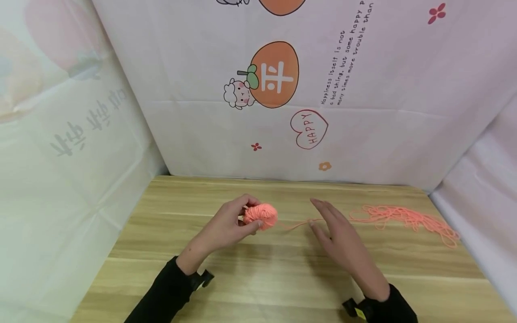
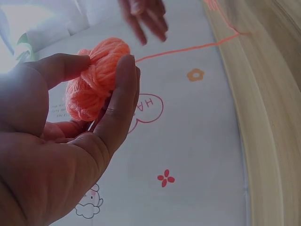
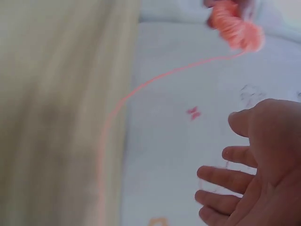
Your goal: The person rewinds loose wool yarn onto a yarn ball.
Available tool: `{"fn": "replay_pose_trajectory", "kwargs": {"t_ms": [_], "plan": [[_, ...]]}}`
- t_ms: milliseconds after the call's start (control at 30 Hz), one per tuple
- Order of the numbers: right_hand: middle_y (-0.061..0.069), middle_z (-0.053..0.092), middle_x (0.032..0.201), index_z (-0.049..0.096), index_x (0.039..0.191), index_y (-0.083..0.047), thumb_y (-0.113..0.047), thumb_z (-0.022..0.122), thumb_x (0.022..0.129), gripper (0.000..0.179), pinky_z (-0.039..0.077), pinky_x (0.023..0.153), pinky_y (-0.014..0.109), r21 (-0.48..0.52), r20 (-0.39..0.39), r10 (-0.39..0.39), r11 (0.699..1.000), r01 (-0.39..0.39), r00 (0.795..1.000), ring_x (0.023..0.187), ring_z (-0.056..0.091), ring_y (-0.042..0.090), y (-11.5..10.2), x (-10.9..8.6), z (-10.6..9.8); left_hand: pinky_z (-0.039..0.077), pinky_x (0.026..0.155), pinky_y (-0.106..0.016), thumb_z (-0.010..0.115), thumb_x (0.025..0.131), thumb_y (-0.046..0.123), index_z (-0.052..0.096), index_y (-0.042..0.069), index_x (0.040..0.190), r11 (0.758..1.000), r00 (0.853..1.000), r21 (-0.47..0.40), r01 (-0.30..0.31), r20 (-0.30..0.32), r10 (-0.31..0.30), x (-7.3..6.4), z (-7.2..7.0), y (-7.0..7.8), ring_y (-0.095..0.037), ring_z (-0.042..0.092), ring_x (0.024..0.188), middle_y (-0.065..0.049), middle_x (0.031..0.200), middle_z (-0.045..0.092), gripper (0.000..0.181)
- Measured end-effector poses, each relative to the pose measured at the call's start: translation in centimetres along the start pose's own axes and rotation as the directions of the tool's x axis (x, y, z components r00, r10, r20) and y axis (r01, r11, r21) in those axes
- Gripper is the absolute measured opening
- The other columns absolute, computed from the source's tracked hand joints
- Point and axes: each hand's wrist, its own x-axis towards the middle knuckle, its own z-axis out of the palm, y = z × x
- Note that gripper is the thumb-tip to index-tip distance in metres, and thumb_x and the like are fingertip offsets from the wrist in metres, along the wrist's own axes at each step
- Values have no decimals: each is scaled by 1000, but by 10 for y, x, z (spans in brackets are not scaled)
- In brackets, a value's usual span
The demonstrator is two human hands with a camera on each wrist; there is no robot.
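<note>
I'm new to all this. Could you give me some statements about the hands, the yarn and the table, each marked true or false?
1. The left hand holds a ball of yarn. True.
2. The right hand grips the ball of yarn too. False: the right hand is open and apart from it.
3. A strand leads away from the ball of yarn. True.
4. The loose yarn hangs on the wall. False: the loose yarn lies on the table, right of the ball of yarn in the head view.
5. The person's sleeves are white. False: the sleeves are black.
6. The loose yarn and the ball of yarn look alike in colour. True.
</note>
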Motion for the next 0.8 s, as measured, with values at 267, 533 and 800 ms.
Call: {"fn": "replay_pose_trajectory", "kwargs": {"t_ms": [267, 533, 800], "plan": [[1, 43, 148, 34, 152, -22, -5, 52, 94, 63, 42, 75, 36, 164, 25, -134, 978, 129, 991, 117, 50, 15, -38, 30, 5, 58, 65, -36, 64, 91, 0, 54, 1, 116, 998, 999, -55, 13, 43, -11, 1, 4, 7, -28, 64, 82, -12, 106, 60, 27], [-1, 54, 137, 36, 151, -17, -4, 60, 91, 66, 47, 75, 34, 293, 67, -180, 944, 153, 981, 100, 56, 8, -48, 32, 13, 58, 64, -33, 63, 91, -2, 53, 0, 118, 990, 997, -136, 32, 76, -22, 3, 6, 5, -35, 64, 85, -14, 106, 59, 29], [-10, 60, 124, 53, 138, -19, -10, 68, 89, 52, 50, 90, 40, 319, 69, -150, 940, 121, 986, 116, 54, 8, -48, 33, 21, 58, 64, -35, 63, 92, -1, 52, 1, 118, 982, 995, -179, 58, 91, -42, 3, 8, 0, -35, 64, 89, -14, 108, 57, 29]]}}
